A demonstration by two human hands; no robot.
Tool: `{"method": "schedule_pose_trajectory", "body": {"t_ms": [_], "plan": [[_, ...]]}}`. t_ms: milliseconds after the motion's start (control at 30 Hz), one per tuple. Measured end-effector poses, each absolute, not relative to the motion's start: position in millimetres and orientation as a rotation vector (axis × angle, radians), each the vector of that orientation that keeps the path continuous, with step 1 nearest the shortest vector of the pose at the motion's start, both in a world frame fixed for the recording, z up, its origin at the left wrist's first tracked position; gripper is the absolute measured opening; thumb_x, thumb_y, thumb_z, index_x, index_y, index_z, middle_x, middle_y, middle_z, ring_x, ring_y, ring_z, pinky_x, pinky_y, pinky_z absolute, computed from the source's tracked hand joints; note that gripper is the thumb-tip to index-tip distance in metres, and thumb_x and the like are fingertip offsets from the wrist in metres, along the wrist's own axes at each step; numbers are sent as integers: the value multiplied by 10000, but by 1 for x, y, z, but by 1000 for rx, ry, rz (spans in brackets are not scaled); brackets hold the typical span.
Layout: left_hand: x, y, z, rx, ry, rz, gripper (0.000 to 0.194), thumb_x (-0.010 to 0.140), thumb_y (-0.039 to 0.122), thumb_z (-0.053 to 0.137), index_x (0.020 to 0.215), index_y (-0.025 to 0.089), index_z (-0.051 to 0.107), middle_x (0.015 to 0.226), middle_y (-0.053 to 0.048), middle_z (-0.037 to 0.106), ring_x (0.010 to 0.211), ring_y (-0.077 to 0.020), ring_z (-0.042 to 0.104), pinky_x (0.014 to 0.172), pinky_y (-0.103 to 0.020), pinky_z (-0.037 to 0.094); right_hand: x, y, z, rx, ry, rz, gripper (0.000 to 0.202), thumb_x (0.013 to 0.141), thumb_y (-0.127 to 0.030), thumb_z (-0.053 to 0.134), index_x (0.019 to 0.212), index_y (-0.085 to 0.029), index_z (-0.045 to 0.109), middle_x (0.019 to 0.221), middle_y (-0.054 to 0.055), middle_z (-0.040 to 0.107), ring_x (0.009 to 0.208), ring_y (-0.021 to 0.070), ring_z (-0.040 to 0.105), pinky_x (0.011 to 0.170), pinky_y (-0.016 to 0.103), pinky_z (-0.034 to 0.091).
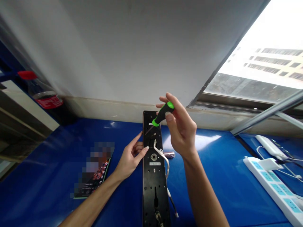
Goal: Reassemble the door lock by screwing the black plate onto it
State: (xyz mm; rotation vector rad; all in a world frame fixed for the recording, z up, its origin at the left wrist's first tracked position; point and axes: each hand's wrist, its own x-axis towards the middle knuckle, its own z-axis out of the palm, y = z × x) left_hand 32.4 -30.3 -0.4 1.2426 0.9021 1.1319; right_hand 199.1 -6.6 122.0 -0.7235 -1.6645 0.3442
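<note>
A long black door-lock panel lies lengthwise in front of me, with small holes, a round socket and white labels on its upper face. My left hand grips its left edge, thumb on top and fingers along the side. In my right hand is a screwdriver with a black and green handle, held between thumb and fingers. Its thin shaft slants down to the left over the panel's upper part; I cannot tell whether the tip touches. A white-wrapped cable comes out of the panel and hangs along its right side.
A phone with a lit screen lies left on the blue table. A cola bottle stands at the back left. On the right are a white power strip and a metal bar. Beside the panel lies a small cylinder.
</note>
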Motion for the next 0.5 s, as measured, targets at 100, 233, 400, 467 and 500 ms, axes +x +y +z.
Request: {"method": "schedule_pose_trajectory", "body": {"t_ms": [100,233,400,467,500], "plan": [[33,-30,-1,1249,906,1133,758,879,374,721,1525,137,403,989,-60,711,884,-176,694,892,-322,568,198,-9,121,-692,-1686,397,467,989,-229,504,1444,-336,511,1362,65,629,1113,229,676,915,452,615],[33,-29,-1,1255,908,1133,757,877,381,723,1518,126,412,971,-55,697,858,-169,683,873,-316,573,195,-8,119,-779,-1550,241,370,866,-239,728,1218,-350,693,1041,32,652,903,192,640,827,412,613],[32,-29,-1,1252,907,1129,752,883,376,716,1521,127,406,991,-61,699,873,-170,684,883,-318,568,194,-9,123,-751,-1611,276,401,967,-246,559,1356,-331,602,1237,72,635,1037,216,641,853,420,610],[33,-29,-1,1252,901,1138,755,875,384,723,1515,126,415,974,-61,703,869,-178,688,879,-327,570,196,-11,124,-725,-1677,355,438,993,-225,486,1415,-330,542,1352,72,616,1125,233,650,893,444,610],[33,-29,-1,1254,901,1141,757,871,387,727,1512,125,420,971,-63,706,866,-180,690,874,-329,571,196,-12,125,-719,-1689,373,439,989,-218,497,1409,-334,546,1345,66,627,1127,235,656,902,449,609]]}}
